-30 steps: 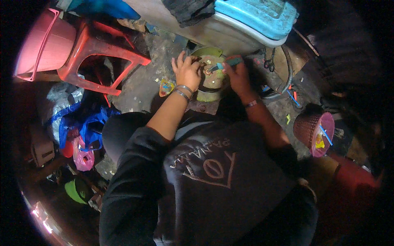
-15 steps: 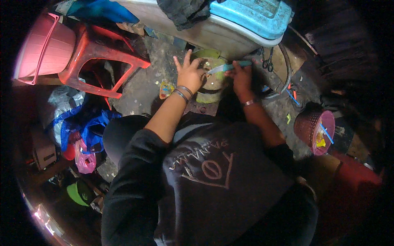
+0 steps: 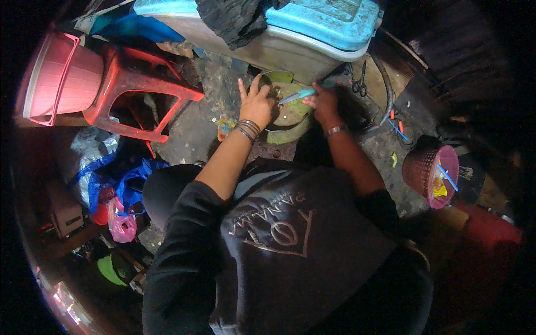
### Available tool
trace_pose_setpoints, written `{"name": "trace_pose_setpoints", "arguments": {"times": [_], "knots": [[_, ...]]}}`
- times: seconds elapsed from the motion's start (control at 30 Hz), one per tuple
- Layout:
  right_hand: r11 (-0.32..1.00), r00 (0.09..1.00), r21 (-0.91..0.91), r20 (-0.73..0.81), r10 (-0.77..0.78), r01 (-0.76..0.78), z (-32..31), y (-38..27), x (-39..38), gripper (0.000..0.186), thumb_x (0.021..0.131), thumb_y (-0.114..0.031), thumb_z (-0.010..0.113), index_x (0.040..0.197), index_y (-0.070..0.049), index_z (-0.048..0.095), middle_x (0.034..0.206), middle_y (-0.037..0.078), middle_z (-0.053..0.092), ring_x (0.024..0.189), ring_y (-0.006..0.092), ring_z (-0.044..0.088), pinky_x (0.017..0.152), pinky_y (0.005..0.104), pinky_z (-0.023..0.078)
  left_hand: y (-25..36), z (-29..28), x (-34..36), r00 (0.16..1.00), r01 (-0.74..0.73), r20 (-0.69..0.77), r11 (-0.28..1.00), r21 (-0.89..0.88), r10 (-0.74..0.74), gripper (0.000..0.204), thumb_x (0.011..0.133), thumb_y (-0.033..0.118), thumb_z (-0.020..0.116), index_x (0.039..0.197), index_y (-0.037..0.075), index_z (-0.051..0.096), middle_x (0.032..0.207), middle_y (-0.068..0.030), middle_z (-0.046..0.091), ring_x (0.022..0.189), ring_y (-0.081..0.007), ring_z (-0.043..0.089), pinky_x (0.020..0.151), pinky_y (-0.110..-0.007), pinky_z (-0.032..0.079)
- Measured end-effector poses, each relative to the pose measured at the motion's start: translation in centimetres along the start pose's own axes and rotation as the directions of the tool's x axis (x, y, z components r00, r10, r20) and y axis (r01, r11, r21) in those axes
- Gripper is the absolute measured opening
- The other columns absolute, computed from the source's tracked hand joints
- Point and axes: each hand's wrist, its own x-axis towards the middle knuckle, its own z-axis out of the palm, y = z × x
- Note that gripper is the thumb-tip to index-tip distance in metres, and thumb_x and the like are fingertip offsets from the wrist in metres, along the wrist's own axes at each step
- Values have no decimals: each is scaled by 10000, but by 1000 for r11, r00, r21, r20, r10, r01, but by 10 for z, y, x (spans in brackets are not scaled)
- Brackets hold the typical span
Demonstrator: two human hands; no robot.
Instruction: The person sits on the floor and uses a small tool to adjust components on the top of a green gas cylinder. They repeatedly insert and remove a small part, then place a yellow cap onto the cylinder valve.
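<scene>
My right hand (image 3: 325, 105) is closed around a knife (image 3: 291, 99) with a teal handle; its blade points left. Below the blade lies a round, worn, greenish-brown board (image 3: 289, 116) with small pale bits on it. Beside the knife's tip, my left hand (image 3: 257, 107) bears on the board's left part. Its outer fingers are raised and apart, while the thumb and forefinger come together near the tip. Whatever small piece they hold is hidden. A small clear packet with red and yellow marks (image 3: 225, 128) lies left of my left wrist.
Beyond the board stands a large box with a blue lid (image 3: 329, 22) and dark cloth (image 3: 231, 21) on it. A red stool (image 3: 134, 84) and pink bucket (image 3: 67, 78) are at left. Black scissors (image 3: 360, 84), a hose (image 3: 386, 84) and a pink basket (image 3: 419, 173) lie to the right.
The knife has turned so its tip points lower, and it has shifted slightly left with my right hand. My left hand stays beside its tip. The whole view has shifted a little.
</scene>
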Motion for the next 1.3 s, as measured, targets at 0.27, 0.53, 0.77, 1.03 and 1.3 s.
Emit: {"name": "trace_pose_setpoints", "arguments": {"times": [0.27,0.53,0.77,1.03,1.3], "knots": [[975,989,169,61,134,-143,-35,39,2,353,910,-106,611,1243,-5,550,879,153,632,779,261,667,756,375,582,-2,7,11,984,-144,118,985,96,132,214,859,166,521,967,102,695,1214,-54,548,1391,-307,299,1134,-674,65],[745,841,-398,166,-515,535,-44,-34,-63,276,865,-24,629,1140,-51,616,943,115,644,942,246,628,789,352,506,41,-5,20,988,86,-98,959,-271,-116,123,846,159,627,914,71,679,1108,-87,602,1219,-339,466,1033,-512,346],[615,784,-491,454,-423,617,-36,-72,-108,187,855,-140,676,1025,-68,647,1010,112,667,1001,264,628,888,368,475,105,9,26,933,325,181,511,-796,-310,120,878,100,679,958,10,668,903,-79,649,812,-160,599,788,-274,458],[303,650,-616,475,-594,727,-68,-62,-51,187,808,-95,694,992,-67,680,1013,110,684,938,309,651,840,385,498,109,-1,38,846,506,461,129,-853,-266,239,915,157,658,1111,21,662,1101,-49,654,979,-118,588,854,-260,460],[-8,828,-922,350,-438,386,-111,-81,68,229,839,-87,582,1044,-97,682,1070,165,634,990,364,616,870,450,490,42,-119,11,826,524,549,533,-664,-129,374,875,201,697,1214,64,613,1204,-113,622,1090,-221,585,951,-318,439]]}}
